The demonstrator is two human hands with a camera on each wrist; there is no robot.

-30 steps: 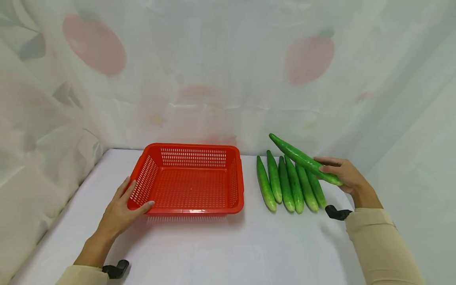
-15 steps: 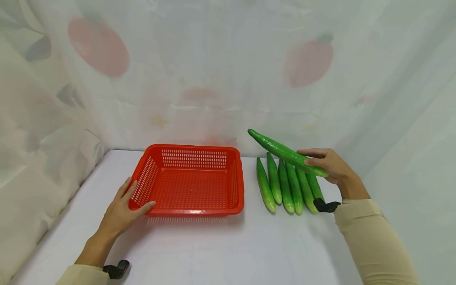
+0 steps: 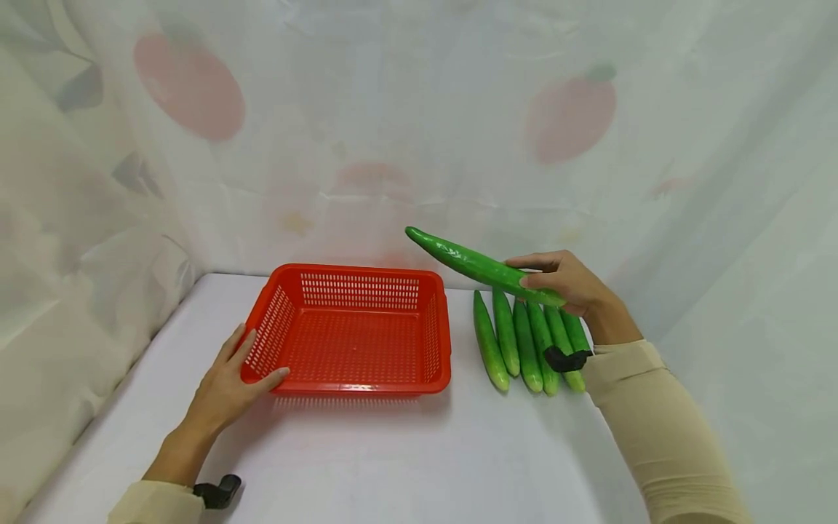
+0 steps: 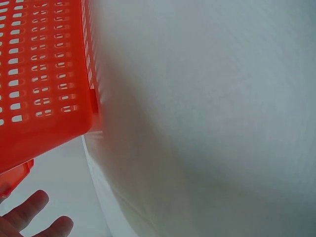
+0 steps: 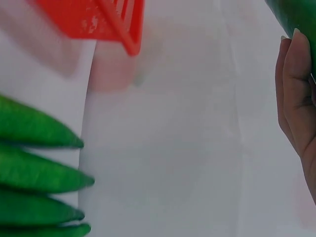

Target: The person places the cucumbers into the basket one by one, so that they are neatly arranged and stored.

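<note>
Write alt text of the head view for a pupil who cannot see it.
A person's right hand holds a green cucumber raised above a white table, its tip pointing left. The left hand is at the near left corner of a red basket. Right of the basket, six more cucumbers lie side by side.

No text, label, brand, number or sign was readable on red basket (image 3: 353, 388), cucumbers (image 3: 527, 348) right of basket or printed curtain (image 3: 419, 109) behind basket.
</note>
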